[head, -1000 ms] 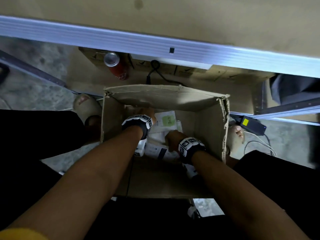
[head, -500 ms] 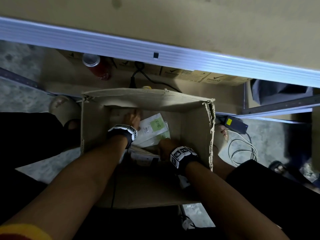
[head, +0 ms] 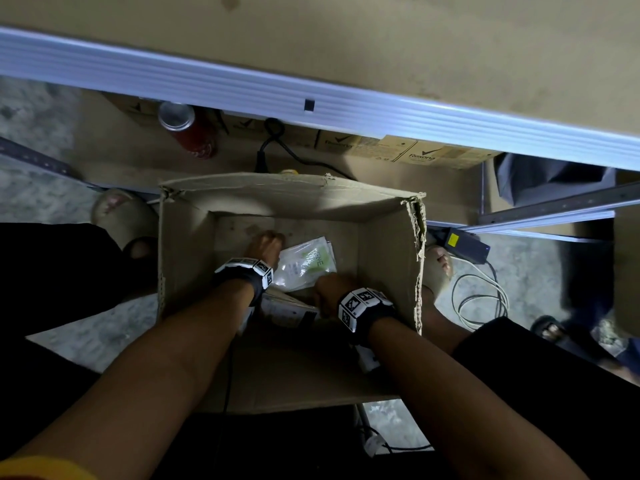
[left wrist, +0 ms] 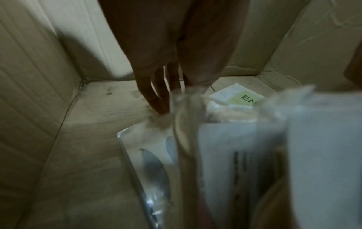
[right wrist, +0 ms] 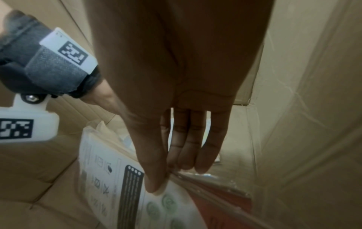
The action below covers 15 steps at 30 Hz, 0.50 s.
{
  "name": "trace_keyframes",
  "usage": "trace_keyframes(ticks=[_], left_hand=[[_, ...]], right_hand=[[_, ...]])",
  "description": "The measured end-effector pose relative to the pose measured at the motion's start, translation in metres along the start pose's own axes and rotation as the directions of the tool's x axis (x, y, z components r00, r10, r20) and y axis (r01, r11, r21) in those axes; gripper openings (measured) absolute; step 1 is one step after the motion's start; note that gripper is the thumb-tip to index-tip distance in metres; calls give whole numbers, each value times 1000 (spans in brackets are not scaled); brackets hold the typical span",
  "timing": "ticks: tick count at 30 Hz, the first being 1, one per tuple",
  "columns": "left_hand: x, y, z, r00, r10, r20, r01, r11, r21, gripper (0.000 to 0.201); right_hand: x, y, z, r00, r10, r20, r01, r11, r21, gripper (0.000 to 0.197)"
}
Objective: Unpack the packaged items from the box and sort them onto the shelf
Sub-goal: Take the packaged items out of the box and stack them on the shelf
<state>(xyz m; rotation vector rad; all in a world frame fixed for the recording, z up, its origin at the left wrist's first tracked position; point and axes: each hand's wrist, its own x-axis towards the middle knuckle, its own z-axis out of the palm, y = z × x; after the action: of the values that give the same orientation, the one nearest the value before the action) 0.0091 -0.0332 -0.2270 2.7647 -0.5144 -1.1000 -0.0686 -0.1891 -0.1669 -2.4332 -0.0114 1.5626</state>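
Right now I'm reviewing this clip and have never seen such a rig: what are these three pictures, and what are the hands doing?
No machine here: a person wears one camera on the head and one on each wrist. The head view looks down into an open cardboard box on the floor. Both hands are inside it. The left hand reaches straight fingers to the edge of clear plastic packets. The right hand pinches a printed white package between thumb and fingers. The shelf's metal edge runs above the box.
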Motion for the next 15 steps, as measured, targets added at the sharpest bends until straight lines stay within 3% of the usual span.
trace_keyframes(ticks=[2, 7, 10, 15], left_hand=[[-1, 0, -2, 999, -17, 38, 18, 1000, -18, 33], [-2, 1, -5, 956, -54, 288, 81, 993, -83, 43], [-1, 2, -10, 946, -48, 321, 92, 988, -123, 45], [-7, 2, -25, 937, -30, 349, 110, 971, -213, 31]], right_hand=[[0, 0, 1, 1000, -4, 5, 4, 1000, 0, 33], [3, -3, 2, 997, -17, 81, 15, 1000, 26, 29], [6, -4, 5, 997, -54, 51, 54, 998, 19, 28], [5, -5, 2, 998, -49, 46, 50, 998, -28, 35]])
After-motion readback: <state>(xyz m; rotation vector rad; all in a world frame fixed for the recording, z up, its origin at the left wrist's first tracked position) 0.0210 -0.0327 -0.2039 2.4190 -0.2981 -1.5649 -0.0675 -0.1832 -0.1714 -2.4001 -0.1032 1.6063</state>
